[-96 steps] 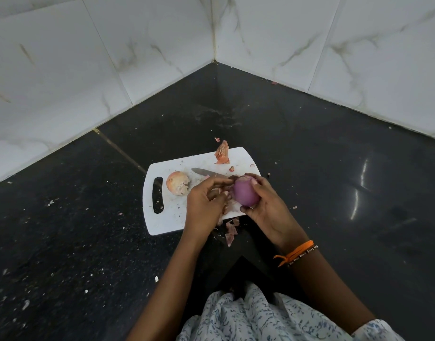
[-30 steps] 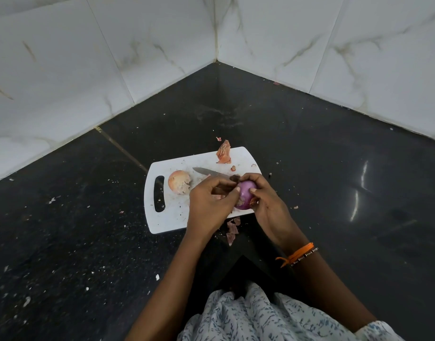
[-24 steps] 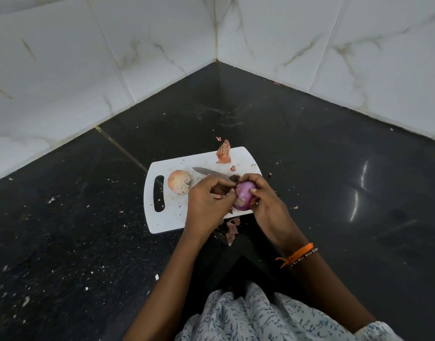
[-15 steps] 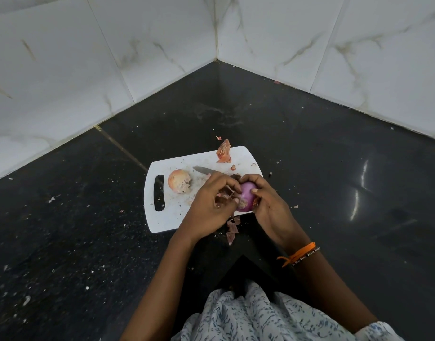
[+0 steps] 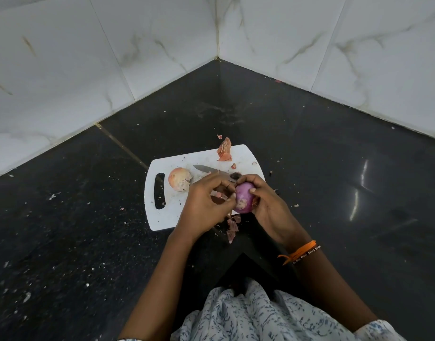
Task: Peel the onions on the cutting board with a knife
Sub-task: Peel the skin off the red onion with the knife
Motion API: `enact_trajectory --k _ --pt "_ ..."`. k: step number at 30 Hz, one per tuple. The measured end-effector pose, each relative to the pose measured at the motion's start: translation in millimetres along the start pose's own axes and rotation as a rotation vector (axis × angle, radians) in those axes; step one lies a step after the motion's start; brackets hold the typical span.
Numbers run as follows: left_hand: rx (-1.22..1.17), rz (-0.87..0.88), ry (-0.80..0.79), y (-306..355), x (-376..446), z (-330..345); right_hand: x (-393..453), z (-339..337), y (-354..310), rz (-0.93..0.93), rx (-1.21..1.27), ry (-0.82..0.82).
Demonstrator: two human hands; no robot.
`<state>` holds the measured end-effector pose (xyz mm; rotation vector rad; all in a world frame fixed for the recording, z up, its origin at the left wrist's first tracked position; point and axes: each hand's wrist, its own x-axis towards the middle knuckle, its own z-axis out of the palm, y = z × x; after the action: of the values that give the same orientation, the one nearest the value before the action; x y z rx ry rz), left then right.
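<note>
My right hand [image 5: 265, 205] grips a purple peeled onion [image 5: 243, 196] just above the near edge of the white cutting board [image 5: 162, 217]. My left hand [image 5: 204, 203] is beside it, fingers curled and pinching at a strip of skin on the onion's left side. A second onion [image 5: 179, 178], still in pale brown skin, lies on the board near the handle slot. The knife [image 5: 209, 169] lies flat on the board behind my hands, its handle end hidden by my fingers.
A large curl of onion skin [image 5: 225, 150] sits at the board's far edge. Small peel scraps [image 5: 232, 228] lie on the black counter [image 5: 64, 230] near the board's front. White marble tiled walls [image 5: 137, 45] meet in a corner behind.
The onion has been turned in my right hand, its root end now facing me. My left hand's fingers have shifted along its left side, pulling at skin. Board, knife and other onion are unmoved.
</note>
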<state>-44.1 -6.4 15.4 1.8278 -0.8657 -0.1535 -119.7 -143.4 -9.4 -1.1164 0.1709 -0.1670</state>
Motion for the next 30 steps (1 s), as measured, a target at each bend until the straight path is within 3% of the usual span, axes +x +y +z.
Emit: enact_trajectory --k 5,12,17,22,26,30 --pt "-0.104 -0.178 0.135 -4.1 -0.8 2.7 0.4 0.4 -2.2 0.009 0.115 -0.017" --pt "-0.069 -0.345 0.33 -12.4 3.0 4.1 -1.1 0.5 -3.0 0.012 0.449 -0.071" --pt "-0.125 -0.3 0.327 1.4 2.7 4.1 -1.1 -1.7 -4.5 -0.015 0.414 -0.052" --pt "-0.274 -0.388 0.097 16.1 4.9 8.1 -1.5 2.5 -5.2 -0.038 0.356 0.001" --pt "-0.44 -0.467 0.14 18.6 4.3 17.6 -1.5 6.5 -6.1 0.014 0.357 0.037" --pt "-0.364 -0.478 0.234 12.7 5.1 20.4 -2.7 6.6 -6.3 0.013 0.257 0.071"
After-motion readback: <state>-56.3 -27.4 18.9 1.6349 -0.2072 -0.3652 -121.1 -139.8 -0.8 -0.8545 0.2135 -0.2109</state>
